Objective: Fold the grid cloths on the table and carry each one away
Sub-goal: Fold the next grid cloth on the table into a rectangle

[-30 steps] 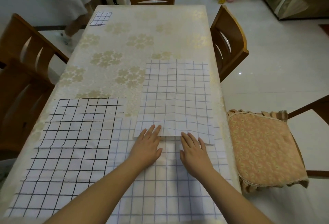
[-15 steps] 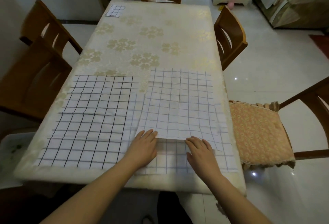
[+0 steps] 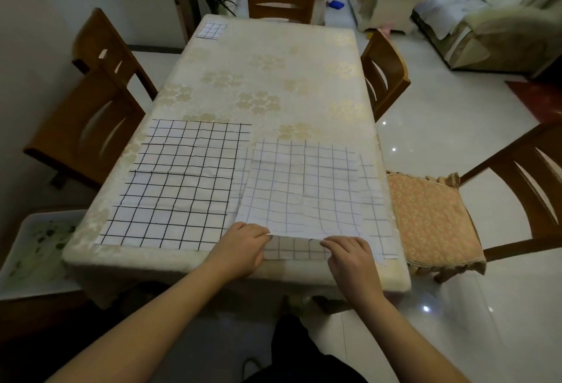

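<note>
Blue-lined cloth (image 3: 304, 188) lay at the worktop's (image 3: 273, 84) near right corner; my left hand (image 3: 240, 250) and right hand (image 3: 349, 256) pinched its near edge with curled fingers, beside the black-lined cloth (image 3: 179, 182).

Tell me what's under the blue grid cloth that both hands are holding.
Under the blue grid cloth lies another grid cloth, showing at the near edge and right side between the left hand and right hand. Its middle is covered, so unseen.
</note>
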Tool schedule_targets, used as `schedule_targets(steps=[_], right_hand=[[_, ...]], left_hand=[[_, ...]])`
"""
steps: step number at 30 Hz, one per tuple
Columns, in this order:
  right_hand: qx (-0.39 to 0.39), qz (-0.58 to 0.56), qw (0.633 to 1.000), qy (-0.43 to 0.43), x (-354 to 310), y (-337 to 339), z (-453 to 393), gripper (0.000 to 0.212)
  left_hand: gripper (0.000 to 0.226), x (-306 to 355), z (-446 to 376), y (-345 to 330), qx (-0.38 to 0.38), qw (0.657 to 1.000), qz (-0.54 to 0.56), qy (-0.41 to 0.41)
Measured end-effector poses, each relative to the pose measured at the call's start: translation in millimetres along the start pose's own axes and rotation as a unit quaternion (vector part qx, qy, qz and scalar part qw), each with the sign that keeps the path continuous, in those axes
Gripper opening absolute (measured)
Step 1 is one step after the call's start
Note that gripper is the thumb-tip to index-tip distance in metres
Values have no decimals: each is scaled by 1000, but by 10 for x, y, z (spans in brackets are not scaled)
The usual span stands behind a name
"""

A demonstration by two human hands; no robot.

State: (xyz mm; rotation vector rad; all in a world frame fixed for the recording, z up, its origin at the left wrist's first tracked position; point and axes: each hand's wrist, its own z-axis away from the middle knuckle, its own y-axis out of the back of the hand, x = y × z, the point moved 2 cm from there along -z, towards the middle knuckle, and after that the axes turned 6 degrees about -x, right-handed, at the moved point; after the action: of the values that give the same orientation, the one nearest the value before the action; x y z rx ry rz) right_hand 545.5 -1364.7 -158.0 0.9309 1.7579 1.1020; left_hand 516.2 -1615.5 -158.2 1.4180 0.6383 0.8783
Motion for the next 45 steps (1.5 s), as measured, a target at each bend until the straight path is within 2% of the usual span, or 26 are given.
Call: schedule_targets(steps=[2, 5, 13, 20, 28, 31, 34, 37, 41, 45], right_hand=[[19, 7, 1000, 4, -46, 64, 52, 29], [51, 13, 998, 18, -104, 186, 108, 35], [139, -2, 989, 41, -244, 540, 82, 27], [152, 20, 987, 43, -261, 705, -256, 32], [17, 74, 997, -2, 60, 439, -866, 37], [-66, 89, 994, -19, 207, 283, -1161, 45], [-170, 92, 980, -42, 338, 138, -1437, 56], [-249, 92, 963, -49, 463, -47, -1699, 60], [-307, 84, 947, -45, 607, -335, -1995, 62], [-336, 61, 939, -30, 699, -613, -2191, 60]], left_hand=[[38, 25, 54, 58, 13, 1000, 4, -9], [36, 77, 129, 174, 41, 999, 9, -28], [33, 155, 250, 529, 130, 990, 26, -45], [30, 65, 153, 705, 168, 984, 47, -23], [35, -234, -365, 746, 144, 989, 3, 15], [38, -392, -678, 690, 96, 994, -22, 52], [32, -556, -957, 568, 45, 995, -35, 85], [38, -705, -1204, 433, -21, 993, -22, 114], [43, -880, -1520, 213, -97, 985, -6, 145], [44, -1007, -1653, -59, -120, 979, 0, 167]])
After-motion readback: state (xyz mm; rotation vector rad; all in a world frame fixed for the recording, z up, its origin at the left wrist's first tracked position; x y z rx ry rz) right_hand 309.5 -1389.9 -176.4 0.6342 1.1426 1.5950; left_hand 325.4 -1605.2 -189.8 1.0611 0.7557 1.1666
